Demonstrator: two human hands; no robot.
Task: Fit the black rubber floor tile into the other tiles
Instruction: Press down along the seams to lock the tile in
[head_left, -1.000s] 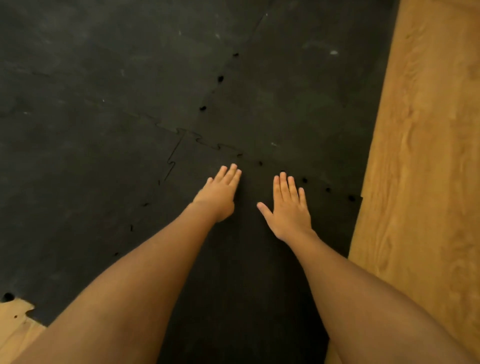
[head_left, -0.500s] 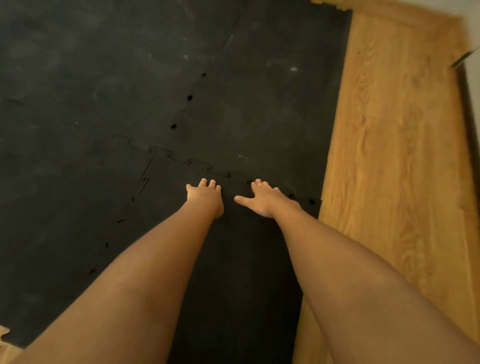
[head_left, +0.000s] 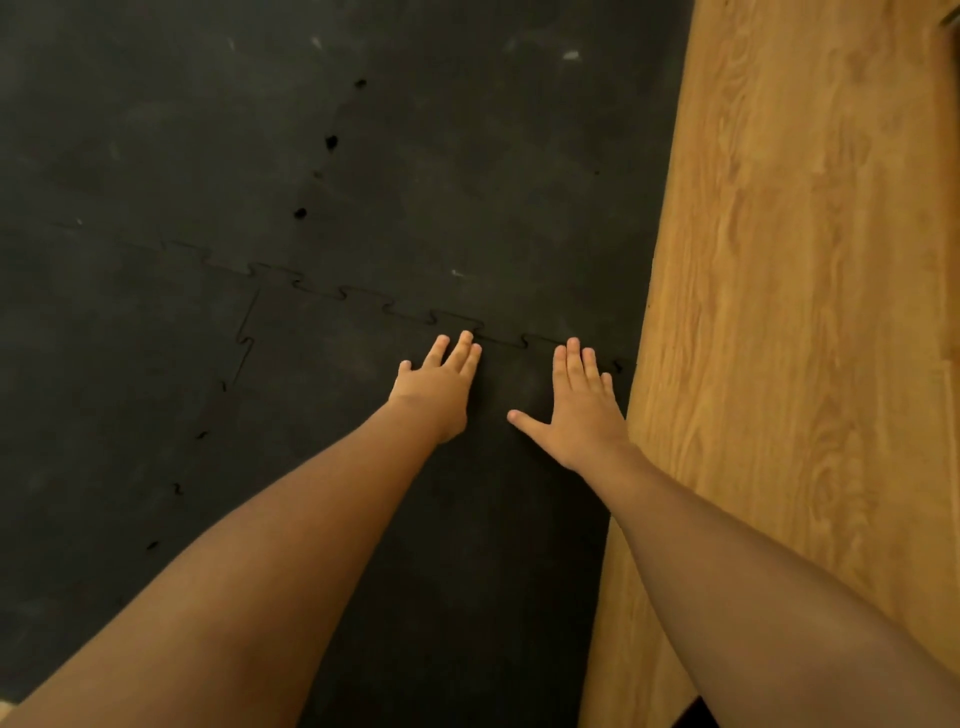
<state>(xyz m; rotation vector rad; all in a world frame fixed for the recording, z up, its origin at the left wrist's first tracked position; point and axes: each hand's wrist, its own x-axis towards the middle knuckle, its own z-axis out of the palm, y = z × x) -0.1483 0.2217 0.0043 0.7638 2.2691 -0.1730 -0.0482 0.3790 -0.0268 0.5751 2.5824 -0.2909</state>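
The black rubber floor tile (head_left: 332, 384) lies flat on the floor under both my arms. Its toothed far edge meets the far tile (head_left: 467, 197) along a jigsaw seam, and its left edge meets the left tile (head_left: 114, 364). My left hand (head_left: 439, 387) rests palm down on the tile, fingertips at the far seam. My right hand (head_left: 582, 405) lies flat with fingers spread, close to the tile's right edge and also just short of the seam. Neither hand holds anything.
Wooden flooring (head_left: 805, 364) runs along the right side of the mat. Small dark gaps dot the seam between the two far tiles (head_left: 331, 141) and the left seam (head_left: 176, 488).
Both hands have shifted to the right along the far seam and flattened out again after curling at the edge. The seam teeth look more closed than a second ago.
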